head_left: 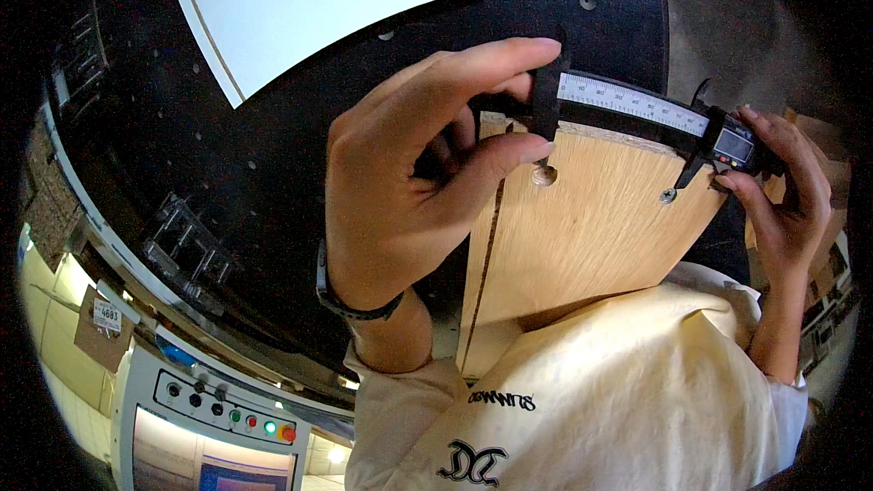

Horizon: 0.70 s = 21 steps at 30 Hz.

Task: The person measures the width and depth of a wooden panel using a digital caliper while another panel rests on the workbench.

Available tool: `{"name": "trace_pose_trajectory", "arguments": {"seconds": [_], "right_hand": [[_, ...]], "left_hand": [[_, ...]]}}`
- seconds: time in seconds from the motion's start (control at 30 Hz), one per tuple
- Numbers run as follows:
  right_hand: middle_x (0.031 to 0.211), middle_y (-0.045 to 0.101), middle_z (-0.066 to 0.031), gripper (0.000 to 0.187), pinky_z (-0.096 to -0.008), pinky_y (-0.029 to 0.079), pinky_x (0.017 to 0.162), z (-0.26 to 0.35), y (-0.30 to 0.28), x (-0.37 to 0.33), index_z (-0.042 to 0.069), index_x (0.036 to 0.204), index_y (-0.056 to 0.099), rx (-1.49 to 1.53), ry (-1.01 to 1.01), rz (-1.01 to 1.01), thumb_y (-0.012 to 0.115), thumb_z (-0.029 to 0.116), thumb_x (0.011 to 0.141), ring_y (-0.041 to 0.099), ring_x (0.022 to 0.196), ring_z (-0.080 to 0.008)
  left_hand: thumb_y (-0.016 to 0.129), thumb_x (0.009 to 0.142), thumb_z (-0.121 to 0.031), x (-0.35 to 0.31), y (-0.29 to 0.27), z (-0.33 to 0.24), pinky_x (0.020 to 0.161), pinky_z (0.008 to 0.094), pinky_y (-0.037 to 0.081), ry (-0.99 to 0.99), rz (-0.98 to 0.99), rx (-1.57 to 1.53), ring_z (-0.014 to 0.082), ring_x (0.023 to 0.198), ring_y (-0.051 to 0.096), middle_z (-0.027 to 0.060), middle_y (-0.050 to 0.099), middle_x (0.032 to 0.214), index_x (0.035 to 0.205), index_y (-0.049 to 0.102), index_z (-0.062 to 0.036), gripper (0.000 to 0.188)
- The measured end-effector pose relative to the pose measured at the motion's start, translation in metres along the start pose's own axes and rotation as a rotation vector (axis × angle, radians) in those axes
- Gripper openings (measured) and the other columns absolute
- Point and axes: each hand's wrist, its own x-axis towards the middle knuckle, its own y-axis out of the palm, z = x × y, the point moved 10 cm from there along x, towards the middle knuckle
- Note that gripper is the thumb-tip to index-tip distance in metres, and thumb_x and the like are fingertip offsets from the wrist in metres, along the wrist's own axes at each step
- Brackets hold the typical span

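I note a black machine bed (227,173) filling the far and left field, with a white panel (300,0) lying on it at the far left. A control console (223,414) with coloured buttons sits near left.

The wooden board (582,227) stands at centre, its face toward me, the far edge raw and chip-like. It looks stiff and fairly light; I judge the edge crumbly, so it is best held by the flat faces, not the corners. A round hole (544,175) and a screw (668,195) show in its face.

The digital caliper (650,109) lies across the board's far edge, rigid, slim, its display at the right. It is best taken at the fixed jaw and the slider.

My left hand (409,191) is closed on the caliper's left jaw, thumb and forefinger pinching it just above the hole. My right hand (782,191) grips the slider with the display, fingers curled narrow; whether the thumb rests on the wheel I cannot tell.
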Motion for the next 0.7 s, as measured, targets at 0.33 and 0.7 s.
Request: {"name": "trace_pose_trajectory", "arguments": {"seconds": [0.33, 0.7], "right_hand": [[0.117, 0.070, -0.0144, 0.055, -0.0369, 0.052, 0.092, -0.0004, 0.0016, -0.0009, -0.001, 0.115, 0.067, -0.033, 0.024, 0.029, 0.087, 0.013, 0.065, 0.066, 0.108, -0.0277], [0.117, 0.070, -0.0132, 0.055, -0.0362, 0.052, 0.093, 0.0003, 0.0012, -0.0003, -0.001, 0.114, 0.067, -0.027, 0.037, 0.011, 0.086, 0.013, 0.065, 0.066, 0.108, -0.0273]], "left_hand": [[0.083, 0.065, 0.006, -0.0018, 0.0020, 0.0012, 0.056, 0.0162, 0.039, -0.016, 0.010, 0.003, 0.0024, 0.062, 0.047, 0.0036, 0.072, 0.098, 0.122, 0.068, -0.0051, 0.060], [0.083, 0.063, 0.005, 0.0000, 0.0012, 0.0010, 0.057, 0.0172, 0.040, -0.018, 0.010, 0.007, 0.0040, 0.062, 0.048, 0.0029, 0.073, 0.097, 0.121, 0.068, -0.0055, 0.061]]}}
